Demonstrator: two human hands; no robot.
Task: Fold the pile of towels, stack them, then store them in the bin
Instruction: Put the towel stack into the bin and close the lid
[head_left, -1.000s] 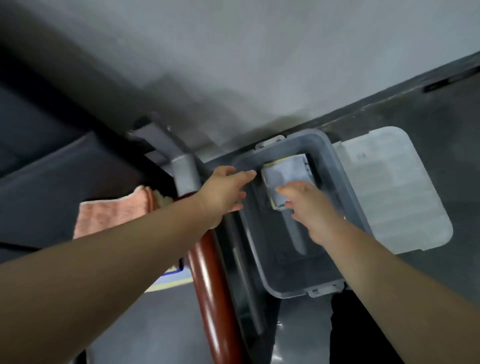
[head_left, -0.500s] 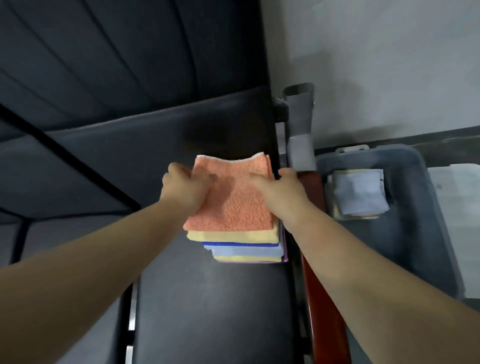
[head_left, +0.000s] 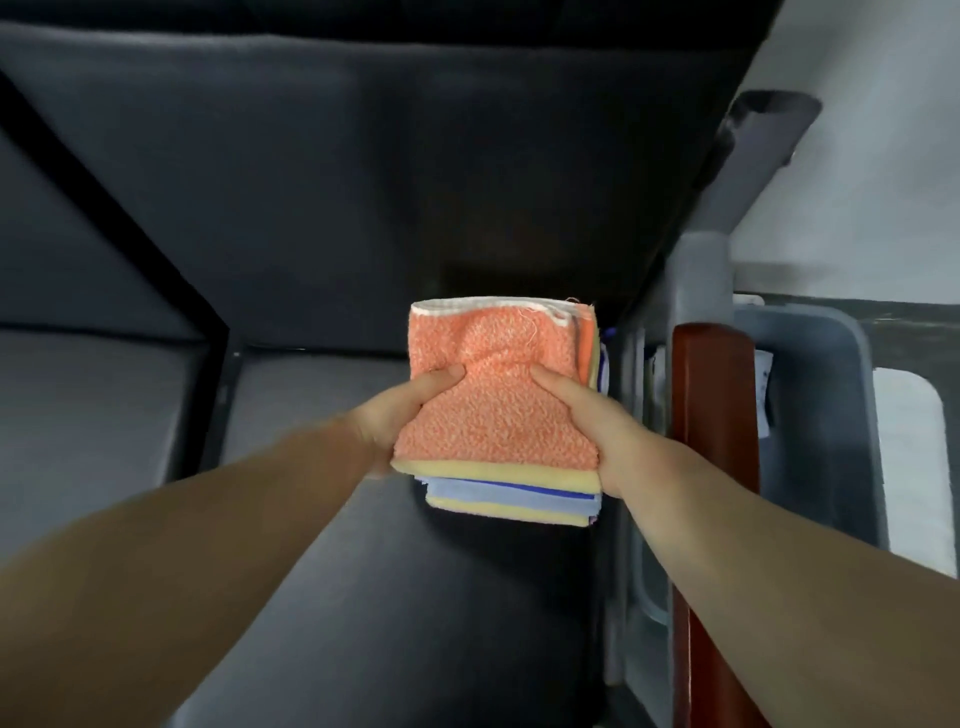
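Observation:
A stack of folded towels (head_left: 493, 415) sits in the middle of the view, with an orange towel on top and yellow and blue ones (head_left: 514, 501) under it. My left hand (head_left: 400, 415) grips the stack's left side, thumb on top. My right hand (head_left: 592, 426) grips its right side the same way. The stack is over the dark seat cushion (head_left: 363, 597); whether it touches the cushion I cannot tell. The grey plastic bin (head_left: 841, 415) stands on the floor at the right, mostly hidden by a red-brown armrest.
A red-brown wooden armrest (head_left: 711, 415) and a grey metal frame post (head_left: 696, 280) stand between the cushion and the bin. The bin's pale lid (head_left: 909, 467) lies beyond it at the right edge. A dark backrest (head_left: 363, 182) rises behind the cushion.
One second ago both hands were in the bin at a blue folded towel. They then came left to the stack on the cushion, and now clamp it from both sides, thumbs on the orange towel.

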